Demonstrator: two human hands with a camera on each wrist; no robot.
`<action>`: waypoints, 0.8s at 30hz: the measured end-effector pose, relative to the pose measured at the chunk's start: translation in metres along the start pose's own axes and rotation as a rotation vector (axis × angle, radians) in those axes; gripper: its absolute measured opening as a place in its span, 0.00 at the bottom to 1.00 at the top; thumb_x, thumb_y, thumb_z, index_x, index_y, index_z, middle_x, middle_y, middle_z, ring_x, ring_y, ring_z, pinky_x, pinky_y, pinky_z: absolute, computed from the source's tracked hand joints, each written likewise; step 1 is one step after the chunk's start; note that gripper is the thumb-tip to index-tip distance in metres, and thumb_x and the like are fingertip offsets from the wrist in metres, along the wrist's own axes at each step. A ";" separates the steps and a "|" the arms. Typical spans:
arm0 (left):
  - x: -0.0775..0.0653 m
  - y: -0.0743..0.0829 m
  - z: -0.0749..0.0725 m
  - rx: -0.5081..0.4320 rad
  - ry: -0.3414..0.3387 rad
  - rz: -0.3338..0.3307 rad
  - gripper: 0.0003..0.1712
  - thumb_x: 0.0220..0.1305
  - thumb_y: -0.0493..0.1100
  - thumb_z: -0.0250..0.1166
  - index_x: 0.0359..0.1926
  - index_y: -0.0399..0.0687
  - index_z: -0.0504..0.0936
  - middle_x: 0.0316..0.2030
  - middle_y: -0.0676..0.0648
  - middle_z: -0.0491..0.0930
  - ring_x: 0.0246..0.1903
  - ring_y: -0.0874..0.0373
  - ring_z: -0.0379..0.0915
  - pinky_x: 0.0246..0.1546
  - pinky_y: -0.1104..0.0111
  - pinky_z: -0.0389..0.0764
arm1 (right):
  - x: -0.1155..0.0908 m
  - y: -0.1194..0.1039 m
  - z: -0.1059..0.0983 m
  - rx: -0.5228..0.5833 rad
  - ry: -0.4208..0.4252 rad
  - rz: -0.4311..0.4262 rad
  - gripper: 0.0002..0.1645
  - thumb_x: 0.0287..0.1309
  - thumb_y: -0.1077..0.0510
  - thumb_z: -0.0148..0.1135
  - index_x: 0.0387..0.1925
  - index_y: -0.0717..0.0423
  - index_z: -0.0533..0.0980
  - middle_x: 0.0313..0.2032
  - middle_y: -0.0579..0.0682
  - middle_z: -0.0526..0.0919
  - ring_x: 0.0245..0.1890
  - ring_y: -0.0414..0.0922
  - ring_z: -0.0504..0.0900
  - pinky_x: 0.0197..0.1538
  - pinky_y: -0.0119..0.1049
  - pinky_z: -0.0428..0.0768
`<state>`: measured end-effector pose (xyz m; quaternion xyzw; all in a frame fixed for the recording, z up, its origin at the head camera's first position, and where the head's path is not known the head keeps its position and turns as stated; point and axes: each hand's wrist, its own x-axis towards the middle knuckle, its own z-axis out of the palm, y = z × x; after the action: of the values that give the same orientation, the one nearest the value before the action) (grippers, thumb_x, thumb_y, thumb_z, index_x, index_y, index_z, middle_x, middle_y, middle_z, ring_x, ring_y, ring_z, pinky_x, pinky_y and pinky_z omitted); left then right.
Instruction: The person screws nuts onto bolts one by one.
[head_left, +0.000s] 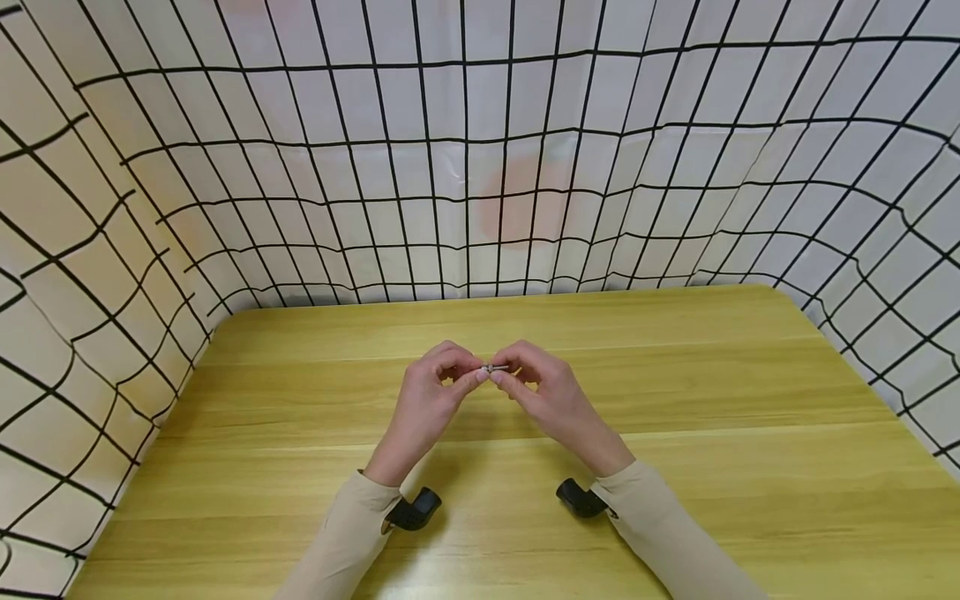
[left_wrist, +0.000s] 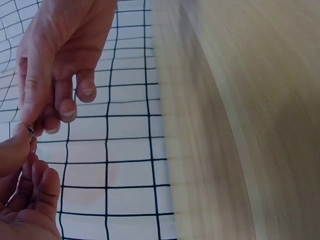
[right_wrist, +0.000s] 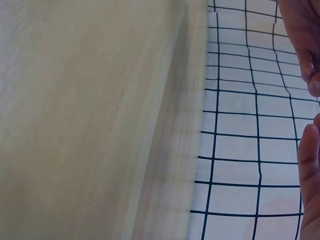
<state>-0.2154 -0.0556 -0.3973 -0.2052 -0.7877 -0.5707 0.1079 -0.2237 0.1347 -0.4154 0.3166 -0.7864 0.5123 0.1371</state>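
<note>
A small, thin metal piece like a bolt (head_left: 501, 367), with a thicker collar near its middle, is held between both hands above the table. From the left, my left hand (head_left: 426, 396) pinches one end with thumb and forefinger. My right hand (head_left: 557, 398) pinches the other side, and the fingertips of both hands nearly meet. The left wrist view shows only a dark, shiny bit of the bolt (left_wrist: 30, 132), mostly covered by fingers. At the edge of the right wrist view, parts of both hands appear and the bolt is out of sight.
The wood-grain table (head_left: 262, 433) spreads under both hands. White sheeting with a black grid (head_left: 480, 167) rises behind it and along both sides. A black wrist device (head_left: 417, 508) sticks out from the left sleeve, and another black device (head_left: 581, 498) from the right sleeve.
</note>
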 end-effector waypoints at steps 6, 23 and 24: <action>0.001 0.000 -0.001 -0.019 -0.013 0.001 0.05 0.62 0.42 0.69 0.34 0.45 0.86 0.32 0.55 0.79 0.33 0.60 0.72 0.35 0.64 0.72 | 0.000 -0.002 0.000 0.006 -0.013 0.025 0.06 0.65 0.65 0.62 0.40 0.52 0.79 0.33 0.47 0.80 0.31 0.44 0.77 0.32 0.36 0.75; 0.002 -0.003 0.000 -0.003 0.013 0.025 0.03 0.62 0.39 0.70 0.35 0.44 0.85 0.31 0.54 0.77 0.32 0.60 0.71 0.35 0.67 0.72 | 0.001 -0.005 -0.001 -0.031 0.019 -0.022 0.12 0.60 0.68 0.66 0.45 0.56 0.77 0.40 0.47 0.80 0.36 0.42 0.78 0.34 0.36 0.79; 0.002 -0.003 0.000 -0.002 0.011 0.025 0.03 0.61 0.39 0.70 0.35 0.44 0.85 0.31 0.54 0.77 0.31 0.60 0.71 0.35 0.67 0.72 | 0.001 -0.003 -0.001 -0.034 0.022 -0.039 0.12 0.60 0.68 0.66 0.44 0.54 0.77 0.39 0.46 0.80 0.35 0.41 0.77 0.34 0.36 0.78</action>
<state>-0.2183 -0.0564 -0.3991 -0.2118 -0.7840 -0.5712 0.1191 -0.2231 0.1347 -0.4122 0.3237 -0.7872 0.4996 0.1612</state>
